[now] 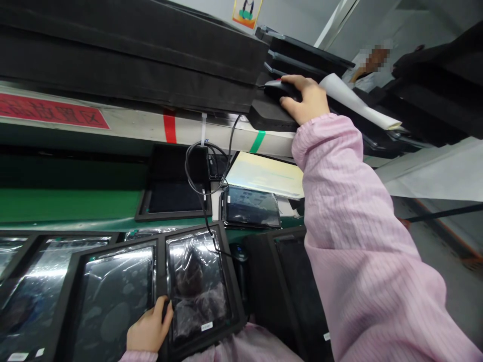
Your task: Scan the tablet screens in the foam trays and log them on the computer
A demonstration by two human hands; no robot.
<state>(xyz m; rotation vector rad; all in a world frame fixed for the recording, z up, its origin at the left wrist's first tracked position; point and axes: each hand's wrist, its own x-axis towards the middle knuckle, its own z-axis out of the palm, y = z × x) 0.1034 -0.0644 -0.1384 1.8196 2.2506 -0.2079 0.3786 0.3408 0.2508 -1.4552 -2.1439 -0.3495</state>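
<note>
Reaching up and far, my right hand [305, 98] rests palm-down on a black mouse [277, 89]; fingers are draped over its back, so the mouse sits directly under the hand, with only its left end showing. The mouse lies on a dark pad [266, 115] at the edge of the upper shelf [143, 125]. Its cable [206, 171] drops from the shelf in a loop toward the near trays.

My left hand [149, 332] is low and near, curled around the dividing bar of a black tray [158, 296], thumb on the right side of the bar. Just right of that thumb lies a tablet in clear plastic film [196, 286], seated in the tray's right compartment. A second filmed tablet [113, 296] fills the left compartment.

Farther off, a bare tablet [251, 207] lies on the green counter [68, 203], beside an empty black tray [173, 191]. A sheet of paper [266, 173] lies behind it.
</note>
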